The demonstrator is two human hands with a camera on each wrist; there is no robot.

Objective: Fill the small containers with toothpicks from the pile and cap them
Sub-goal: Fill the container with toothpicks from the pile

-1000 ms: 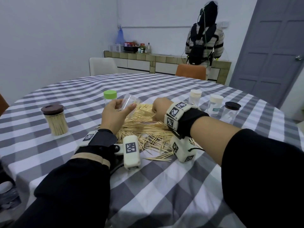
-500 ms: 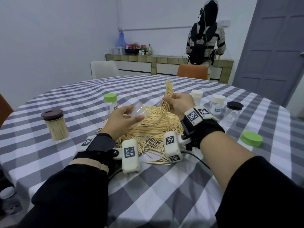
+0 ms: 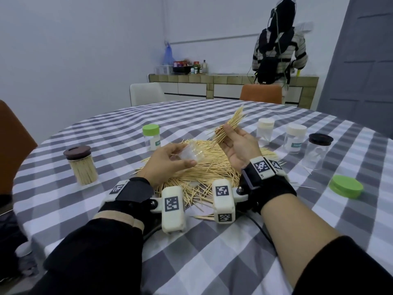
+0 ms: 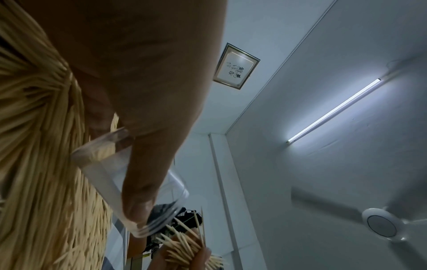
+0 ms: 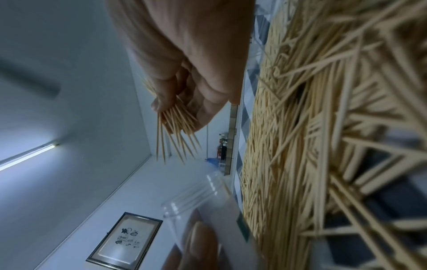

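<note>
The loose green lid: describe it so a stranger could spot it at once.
Start at the round checked table, then go to its right edge, past the toothpick pile. The loose green lid lies flat on the cloth there, on no container, unlike the green-capped container across the pile.

Head view: high, looking forward and down across the tabletop (image 3: 212, 262) toward the far wall. Wrist views: very close under each palm, tilted steeply up to ceiling and wall — the toothpick pile (image 4: 41, 164) filling one side. Shared by all three — pile, clear container (image 3: 191, 153), held bundle (image 5: 177, 126).
</note>
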